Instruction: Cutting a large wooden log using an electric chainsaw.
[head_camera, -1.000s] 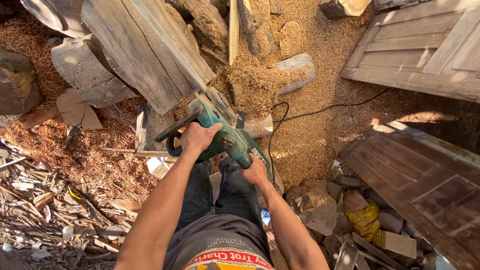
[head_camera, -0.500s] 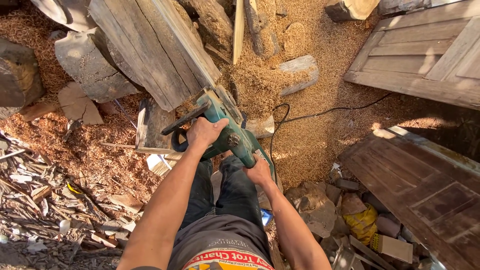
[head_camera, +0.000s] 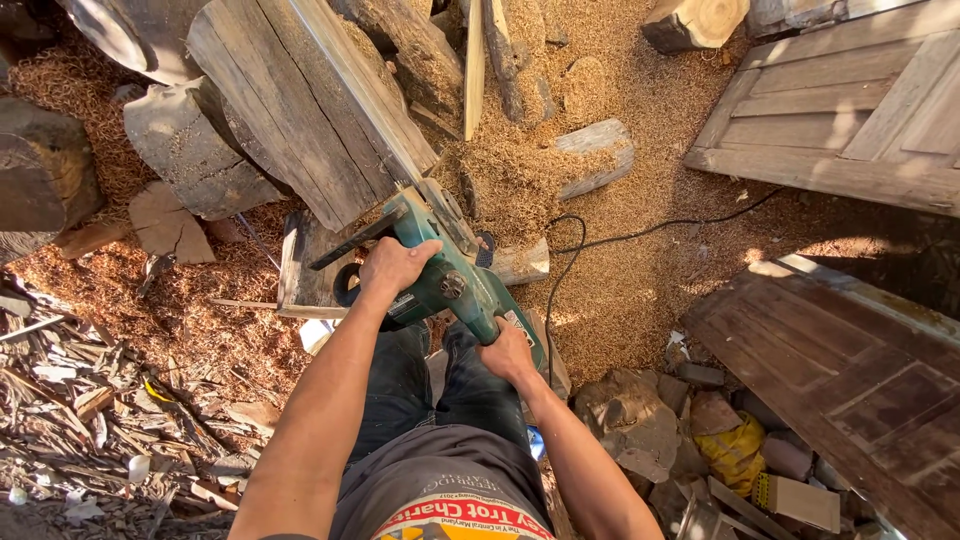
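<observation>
Left to right, as seen from the head camera:

- Wood scraps and splinters: heaped on the ground well left of the left hand; reddish sawdust beside them.
- Log chunk: grey, up and left of the fingers.
- Weathered timber slab: tilted, just ahead of the left hand; a cut runs down its right part, the saw bar sunk in near the lower end. Judged: most of the lengthwise cut is made, a short stretch left.
- Left hand: fingers wrapped tight round the front handle.
- Green electric chainsaw: between both hands, touching the slab.
- Right hand: fingers closed on the rear grip.
- Black cable: loops right of the right hand, near the feet; judged a snag risk.
- Small log: beyond the saw, in pale sawdust.
- Wooden door panels: well right.
</observation>
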